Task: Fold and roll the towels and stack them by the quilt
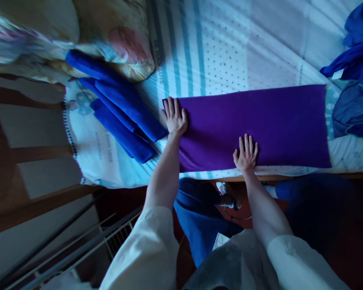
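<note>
A purple cloth (284, 125) lies spread flat as a long rectangle along the near edge of the bed. My left hand (175, 117) rests flat on its left end, fingers apart and reaching toward the far left corner. Lower down, my right hand (246, 154) presses on the cloth close to its near edge, fingers spread. Neither hand grips anything. Several blue folded cloths (121, 104) lie in a slanted stack just left of my left hand, not touching it.
A patterned pillow or bedding bundle (117, 44) fills the far left. Crumpled blue clothing (358, 80) lies on the right of the bed sheet (224, 48). A wooden bed frame (42, 154) stands at left, with a metal rack (87, 249) below it.
</note>
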### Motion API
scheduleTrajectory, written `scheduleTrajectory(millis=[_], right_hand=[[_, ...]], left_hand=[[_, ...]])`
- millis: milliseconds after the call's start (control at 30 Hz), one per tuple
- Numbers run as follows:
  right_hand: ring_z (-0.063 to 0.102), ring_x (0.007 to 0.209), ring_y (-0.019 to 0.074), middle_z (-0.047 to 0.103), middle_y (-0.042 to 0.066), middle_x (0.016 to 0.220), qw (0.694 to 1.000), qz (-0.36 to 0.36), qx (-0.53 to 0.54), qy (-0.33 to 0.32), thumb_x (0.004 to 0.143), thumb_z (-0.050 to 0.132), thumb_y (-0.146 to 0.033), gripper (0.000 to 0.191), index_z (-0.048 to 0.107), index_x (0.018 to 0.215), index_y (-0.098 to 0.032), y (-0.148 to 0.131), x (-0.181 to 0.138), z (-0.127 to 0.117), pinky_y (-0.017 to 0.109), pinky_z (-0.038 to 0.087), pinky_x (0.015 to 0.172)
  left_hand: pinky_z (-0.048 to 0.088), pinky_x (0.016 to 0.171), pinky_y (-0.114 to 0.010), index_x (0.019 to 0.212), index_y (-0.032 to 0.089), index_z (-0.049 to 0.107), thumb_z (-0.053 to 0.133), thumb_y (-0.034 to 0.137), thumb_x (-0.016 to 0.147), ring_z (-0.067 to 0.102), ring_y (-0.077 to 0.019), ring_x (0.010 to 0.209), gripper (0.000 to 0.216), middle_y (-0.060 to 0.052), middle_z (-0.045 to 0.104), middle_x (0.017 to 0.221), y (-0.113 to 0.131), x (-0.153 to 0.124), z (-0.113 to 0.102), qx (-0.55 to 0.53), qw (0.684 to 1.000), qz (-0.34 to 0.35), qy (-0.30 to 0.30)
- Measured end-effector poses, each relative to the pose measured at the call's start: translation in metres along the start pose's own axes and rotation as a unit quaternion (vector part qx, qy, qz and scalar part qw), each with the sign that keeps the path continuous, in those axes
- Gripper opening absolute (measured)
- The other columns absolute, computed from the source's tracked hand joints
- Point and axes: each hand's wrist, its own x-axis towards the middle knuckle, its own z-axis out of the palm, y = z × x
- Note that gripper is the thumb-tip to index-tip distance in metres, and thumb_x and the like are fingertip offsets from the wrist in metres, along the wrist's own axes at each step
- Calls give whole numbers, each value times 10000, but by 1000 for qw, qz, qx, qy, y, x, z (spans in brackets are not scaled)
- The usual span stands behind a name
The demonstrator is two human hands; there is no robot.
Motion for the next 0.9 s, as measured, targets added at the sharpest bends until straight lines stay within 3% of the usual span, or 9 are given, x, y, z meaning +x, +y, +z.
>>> scheduleTrajectory(millis=[100,200,267,400,533,667,900], right_hand=[[138,1596,300,232,114,1715,1000,-4,5,8,940,434,-271,705,312,1628,-175,0,0,0,615,132,1263],[145,1596,296,242,115,1712,1000,-6,2,12,948,428,-279,697,314,1627,-171,0,-1,-1,608,130,1266],[159,1596,288,265,112,1705,1000,-6,-4,13,959,413,-292,678,330,1621,-171,-1,-1,-2,596,130,1271],[176,1595,280,286,101,1699,1000,-6,-15,13,968,404,-308,663,350,1616,-179,-2,-1,-3,570,125,1282],[169,1597,286,268,95,1705,1000,-3,-26,5,963,424,-311,681,331,1625,-182,-2,-1,-4,565,122,1285],[170,1597,287,270,103,1704,999,-3,-42,-3,969,425,-316,676,334,1624,-177,-3,-1,-6,566,121,1285],[164,1598,286,270,103,1704,998,2,-61,-3,971,425,-321,672,337,1623,-187,-4,-1,-6,564,130,1283]], left_hand=[[-24,1317,-551,1609,108,276,279,550,1056,17,-275,1613,708,-81,188,1729,-17,10,-11,11,999,-44,7],[-90,1294,-577,1604,43,250,269,540,1062,-52,-328,1603,736,-102,122,1737,-4,-3,-9,27,998,-54,29],[-95,1291,-577,1612,58,256,298,532,1053,-91,-327,1600,734,-105,89,1741,14,-32,-3,23,999,-15,22],[-20,1308,-551,1593,179,383,406,504,1008,-6,-298,1611,671,-85,184,1726,36,-118,8,-2,994,70,-83],[-25,1294,-588,1610,160,347,400,409,1003,13,-311,1610,659,-116,171,1725,28,-169,10,1,999,-22,-34],[-38,1289,-598,1625,145,304,406,361,988,-13,-310,1609,680,-127,125,1733,20,-172,13,-2,996,-88,22],[-45,1290,-592,1625,162,300,471,323,936,-7,-303,1609,728,-124,187,1723,21,-170,15,-24,995,-89,40]])
